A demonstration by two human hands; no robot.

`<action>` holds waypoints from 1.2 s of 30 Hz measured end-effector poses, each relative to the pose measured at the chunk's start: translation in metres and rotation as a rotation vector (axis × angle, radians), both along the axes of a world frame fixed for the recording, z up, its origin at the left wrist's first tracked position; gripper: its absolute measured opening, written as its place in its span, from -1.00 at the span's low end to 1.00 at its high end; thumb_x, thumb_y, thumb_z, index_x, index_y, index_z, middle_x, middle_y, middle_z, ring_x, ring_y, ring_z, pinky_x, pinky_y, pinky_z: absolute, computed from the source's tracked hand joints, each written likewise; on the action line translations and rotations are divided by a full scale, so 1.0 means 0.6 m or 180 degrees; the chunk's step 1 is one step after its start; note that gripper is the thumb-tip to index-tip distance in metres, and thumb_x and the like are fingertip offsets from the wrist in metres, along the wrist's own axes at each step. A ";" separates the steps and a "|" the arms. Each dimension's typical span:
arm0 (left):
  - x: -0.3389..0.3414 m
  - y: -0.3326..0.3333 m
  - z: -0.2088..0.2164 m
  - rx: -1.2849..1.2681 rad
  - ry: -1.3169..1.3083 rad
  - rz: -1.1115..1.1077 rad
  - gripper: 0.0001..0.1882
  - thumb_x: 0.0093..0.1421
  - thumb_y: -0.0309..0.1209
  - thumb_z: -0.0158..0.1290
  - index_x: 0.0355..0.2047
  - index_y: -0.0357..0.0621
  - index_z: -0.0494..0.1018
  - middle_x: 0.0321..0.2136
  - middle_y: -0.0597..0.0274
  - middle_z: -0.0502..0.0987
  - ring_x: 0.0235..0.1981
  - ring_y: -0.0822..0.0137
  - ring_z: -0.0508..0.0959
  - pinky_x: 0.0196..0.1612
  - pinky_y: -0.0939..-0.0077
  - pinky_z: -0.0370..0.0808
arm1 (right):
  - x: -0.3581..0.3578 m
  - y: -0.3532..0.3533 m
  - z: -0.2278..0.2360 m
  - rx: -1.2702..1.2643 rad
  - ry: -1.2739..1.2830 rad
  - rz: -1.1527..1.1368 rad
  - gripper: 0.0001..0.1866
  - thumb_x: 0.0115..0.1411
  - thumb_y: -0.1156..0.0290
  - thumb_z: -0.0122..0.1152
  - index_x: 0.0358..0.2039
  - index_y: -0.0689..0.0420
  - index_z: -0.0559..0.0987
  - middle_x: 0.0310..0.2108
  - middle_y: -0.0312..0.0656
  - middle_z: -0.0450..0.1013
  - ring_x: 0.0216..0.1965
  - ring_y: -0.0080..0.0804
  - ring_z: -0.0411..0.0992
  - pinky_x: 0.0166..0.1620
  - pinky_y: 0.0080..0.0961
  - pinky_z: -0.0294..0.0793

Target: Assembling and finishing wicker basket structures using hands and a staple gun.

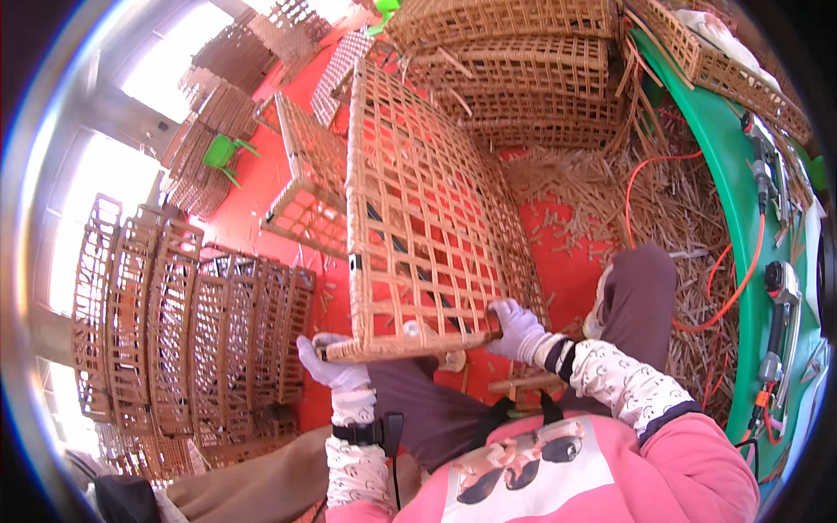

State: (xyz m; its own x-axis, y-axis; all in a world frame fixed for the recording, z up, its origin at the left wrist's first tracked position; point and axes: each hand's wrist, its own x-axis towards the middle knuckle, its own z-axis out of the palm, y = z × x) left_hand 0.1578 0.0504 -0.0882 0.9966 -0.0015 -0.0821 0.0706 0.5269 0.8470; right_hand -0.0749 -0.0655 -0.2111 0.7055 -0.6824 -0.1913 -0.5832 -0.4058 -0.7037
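Observation:
A large woven wicker basket point(410, 200) with an open lattice stands tilted up in front of me, its near edge over my lap. My left hand point(336, 364), in a pale glove, grips its near left corner. At the near right corner, my right hand point(519, 329), gloved too, is closed round the edge. Parts of the fingers of both hands are hidden by the rim. Just left of this basket, another lattice piece point(305, 148) stands on the red floor.
Stacked wicker baskets point(183, 322) rise at left, with more point(523, 70) at the far side. Cut strips point(645, 218) litter the floor at right. A green table point(728, 174) holds air tools point(779, 305) with an orange hose point(737, 296). A green chair point(222, 152) stands far left.

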 end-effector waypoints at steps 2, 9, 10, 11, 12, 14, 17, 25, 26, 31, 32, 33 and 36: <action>-0.012 -0.012 0.025 0.0087 -0.0249 -0.0630 -0.54 0.11 0.02 -0.12 -0.75 -0.01 0.27 -0.85 0.39 0.23 -0.80 0.41 0.28 -0.68 0.55 0.31 | 0.009 -0.053 0.002 0.0431 -0.0801 -0.0037 -0.33 -0.21 0.35 0.23 -0.01 0.03 0.23 -0.02 0.01 0.21 0.00 -0.07 0.26 0.02 -0.25 0.29; -0.035 -0.008 0.014 0.0300 -0.0301 -0.2063 -0.52 0.11 0.08 -0.20 -0.73 0.01 0.24 -0.86 0.32 0.25 -0.82 0.34 0.28 -0.70 0.44 0.28 | 0.149 -0.286 0.290 -0.3649 -0.1827 0.1425 -0.44 -0.17 0.49 0.16 -0.05 -0.05 0.34 0.01 -0.15 0.25 0.07 -0.24 0.21 0.08 -0.33 0.19; -0.033 -0.009 0.014 0.0289 -0.0657 -0.2521 -0.53 0.11 0.07 -0.19 -0.72 -0.02 0.24 -0.83 0.26 0.30 -0.78 0.29 0.34 -0.67 0.39 0.32 | 0.175 -0.318 0.292 -0.3998 -0.1798 0.1809 -0.52 -0.13 0.50 0.12 -0.11 -0.09 0.38 -0.03 -0.20 0.29 0.06 -0.29 0.23 0.07 -0.37 0.19; -0.022 0.003 0.013 0.0479 -0.0686 -0.2261 -0.51 0.13 0.06 -0.22 -0.72 -0.03 0.24 -0.81 0.22 0.33 -0.76 0.28 0.36 -0.65 0.39 0.34 | 0.198 -0.311 0.332 -0.3836 -0.0901 0.2196 -0.61 -0.11 0.47 0.13 -0.19 -0.09 0.41 -0.14 -0.27 0.34 0.00 -0.32 0.27 0.02 -0.38 0.23; -0.019 0.005 0.010 0.0616 -0.0676 -0.2082 -0.50 0.14 0.06 -0.25 -0.72 -0.05 0.25 -0.79 0.18 0.36 -0.74 0.26 0.38 -0.63 0.38 0.36 | 0.196 -0.298 0.372 -0.3641 0.0103 0.2510 -0.70 -0.09 0.44 0.13 -0.27 -0.10 0.43 -0.25 -0.34 0.39 -0.06 -0.36 0.32 -0.04 -0.39 0.26; 0.006 0.013 0.001 0.0235 -0.0488 -0.2464 -0.46 0.17 0.06 -0.33 -0.71 -0.10 0.27 -0.77 0.14 0.39 -0.72 0.27 0.39 -0.61 0.37 0.37 | 0.219 -0.276 0.380 -0.3945 0.0612 0.2293 -0.81 -0.07 0.33 0.16 -0.37 -0.10 0.45 -0.41 -0.40 0.40 -0.25 -0.41 0.40 -0.14 -0.36 0.29; 0.022 0.006 0.021 0.1078 -0.1026 -0.2422 -0.40 0.20 0.06 -0.42 -0.72 -0.16 0.26 -0.83 0.11 0.35 -0.80 0.28 0.33 -0.66 0.46 0.34 | 0.207 -0.270 0.377 -0.3986 0.0466 0.2363 -0.84 -0.09 0.35 0.15 -0.41 -0.08 0.45 -0.46 -0.38 0.41 -0.29 -0.42 0.41 -0.17 -0.34 0.29; 0.192 -0.020 0.088 0.2125 -0.1337 -0.2204 -0.54 0.12 0.03 -0.09 -0.61 -0.13 0.39 -0.66 0.25 0.42 -0.61 0.35 0.42 -0.49 0.53 0.36 | 0.105 -0.199 0.371 -0.2246 0.0218 0.2036 -0.51 -0.24 0.19 0.37 -0.25 -0.03 0.42 -0.40 -0.20 0.47 -0.30 -0.20 0.45 -0.21 -0.33 0.39; 0.227 -0.020 0.096 0.2341 -0.1760 -0.1649 -0.54 0.10 0.04 -0.06 -0.51 -0.16 0.42 -0.59 0.21 0.46 -0.54 0.33 0.46 -0.41 0.51 0.38 | 0.101 -0.180 0.371 -0.2309 -0.0272 0.2005 -0.51 -0.23 0.19 0.37 -0.25 -0.02 0.43 -0.40 -0.20 0.47 -0.31 -0.19 0.45 -0.23 -0.34 0.40; 0.028 -0.044 0.162 0.3411 -0.4743 -0.1383 -0.56 0.03 -0.08 0.07 -0.20 -0.13 0.39 -0.36 0.17 0.50 -0.35 0.27 0.52 -0.25 0.44 0.45 | 0.074 -0.195 0.347 -0.2267 -0.0911 0.1965 -0.53 -0.20 0.16 0.35 -0.24 -0.01 0.45 -0.40 -0.19 0.46 -0.33 -0.16 0.44 -0.26 -0.34 0.41; 0.007 -0.042 0.157 0.3640 -0.5423 -0.1389 -0.47 -0.01 0.00 0.07 -0.17 -0.14 0.36 -0.31 0.11 0.50 -0.34 0.16 0.54 -0.25 0.37 0.45 | 0.074 -0.192 0.348 -0.2284 -0.0921 0.1969 -0.53 -0.20 0.16 0.35 -0.24 -0.01 0.45 -0.40 -0.19 0.46 -0.33 -0.16 0.44 -0.26 -0.34 0.41; -0.001 -0.039 0.155 0.3632 -0.5434 -0.1369 -0.47 -0.01 0.00 0.07 -0.17 -0.14 0.36 -0.31 0.11 0.50 -0.34 0.16 0.54 -0.25 0.37 0.45 | 0.073 -0.190 0.349 -0.2289 -0.0825 0.1922 -0.53 -0.21 0.18 0.36 -0.24 0.03 0.45 -0.40 -0.19 0.46 -0.33 -0.17 0.44 -0.28 -0.37 0.42; -0.010 -0.039 0.139 0.4883 -0.5321 -0.1722 -0.54 0.02 -0.04 0.05 -0.15 -0.03 0.36 -0.38 0.28 0.52 -0.34 0.29 0.54 -0.05 0.09 0.32 | 0.077 -0.190 0.341 -0.2439 -0.0818 0.1842 -0.52 -0.19 0.18 0.35 -0.24 0.05 0.45 -0.39 -0.20 0.46 -0.34 -0.19 0.44 -0.29 -0.39 0.42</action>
State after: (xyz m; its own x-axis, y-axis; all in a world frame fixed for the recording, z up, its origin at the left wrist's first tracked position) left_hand 0.1516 0.0272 -0.0048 0.1056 -0.9455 0.3079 -0.9861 -0.1396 -0.0903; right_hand -0.0285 -0.1796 -0.0062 0.9270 -0.0950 0.3628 -0.0182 -0.9776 -0.2096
